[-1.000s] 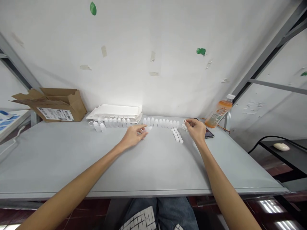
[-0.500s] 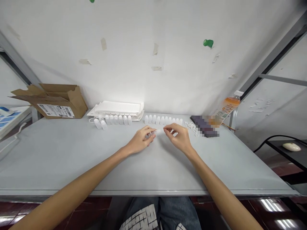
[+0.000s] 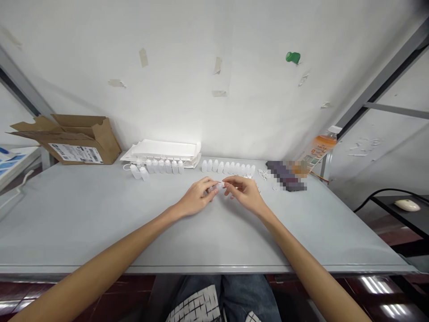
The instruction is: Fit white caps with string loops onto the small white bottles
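One white wall [image 3: 167,53] stands behind one grey table [image 3: 100,241]; one green patch [image 3: 292,57] shows on the wall. On the table's left stands one open cardboard box [image 3: 78,138] with one printed label. To its right lies one stack of white sheets [image 3: 164,148]; at the far right, one tilted bottle of orange drink [image 3: 317,152] stands beside one dark, pixelated object [image 3: 286,175].

The left hand [image 3: 195,197] grasps one small white bottle [image 3: 214,188] over the table's middle, lying sideways between the two hands. The right hand [image 3: 247,193] pinches the white tip [image 3: 221,184] at its end.

Eight similar bottles [image 3: 162,167], two of them in front, stand before the sheets; about ten capless bottles [image 3: 227,168] form one row behind the hands. Smallest are loose white pieces [image 3: 263,174], too tiny to count.
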The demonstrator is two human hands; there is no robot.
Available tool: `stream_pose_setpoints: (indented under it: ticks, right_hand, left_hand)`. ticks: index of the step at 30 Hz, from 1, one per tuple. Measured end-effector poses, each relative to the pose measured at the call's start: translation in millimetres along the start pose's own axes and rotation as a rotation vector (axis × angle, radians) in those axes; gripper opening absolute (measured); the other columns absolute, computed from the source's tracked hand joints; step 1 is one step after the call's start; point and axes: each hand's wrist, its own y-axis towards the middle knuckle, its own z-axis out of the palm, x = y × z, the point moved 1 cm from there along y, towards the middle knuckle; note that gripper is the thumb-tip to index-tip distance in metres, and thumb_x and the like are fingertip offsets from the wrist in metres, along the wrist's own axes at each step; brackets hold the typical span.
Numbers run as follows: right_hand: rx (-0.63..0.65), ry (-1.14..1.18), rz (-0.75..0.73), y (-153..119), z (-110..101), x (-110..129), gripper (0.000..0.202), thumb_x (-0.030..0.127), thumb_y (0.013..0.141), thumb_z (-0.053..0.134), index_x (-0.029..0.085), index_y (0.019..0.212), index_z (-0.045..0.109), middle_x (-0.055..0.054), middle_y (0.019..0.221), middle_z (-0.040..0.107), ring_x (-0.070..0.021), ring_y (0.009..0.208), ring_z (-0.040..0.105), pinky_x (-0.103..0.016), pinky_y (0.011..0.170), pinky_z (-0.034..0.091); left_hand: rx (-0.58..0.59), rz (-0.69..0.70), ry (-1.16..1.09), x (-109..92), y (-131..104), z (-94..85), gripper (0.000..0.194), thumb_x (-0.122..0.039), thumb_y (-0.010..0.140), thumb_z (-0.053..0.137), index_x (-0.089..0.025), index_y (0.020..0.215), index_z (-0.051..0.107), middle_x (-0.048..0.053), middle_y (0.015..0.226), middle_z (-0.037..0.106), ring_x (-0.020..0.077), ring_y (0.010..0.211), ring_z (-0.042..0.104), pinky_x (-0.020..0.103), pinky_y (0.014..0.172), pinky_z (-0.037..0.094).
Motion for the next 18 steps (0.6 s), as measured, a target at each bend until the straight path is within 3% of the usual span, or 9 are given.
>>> stream_pose_setpoints:
  ticks: [9,18]
  right_hand:
    - [0.070,0.097,0.082,0.1,-3.1,2.2,0.028,0.041,0.080,0.066,0.016,0.093,0.072,-0.007,0.085,0.070,-0.0165,0.066,0.066,-0.027,0.054,0.053]
    - [0.086,0.010,0.044,0.1,0.1,-5.7,0.026,0.036,0.082,0.063,0.017,0.096,0.073,-0.007,0.087,0.073,-0.0172,0.065,0.068,-0.027,0.053,0.053]
  left_hand:
    - [-0.011,0.079,0.184,3.1,-1.7,0.9,0.032,-0.034,0.096,0.043,-0.021,0.117,0.064,0.005,0.103,0.060,0.0152,0.081,0.060,0.028,0.071,0.048]
    - [-0.023,0.151,0.326,11.5,-3.2,2.7,0.034,-0.029,0.097,0.040,-0.020,0.123,0.061,0.007,0.108,0.059,0.0149,0.077,0.060,0.030,0.075,0.048]
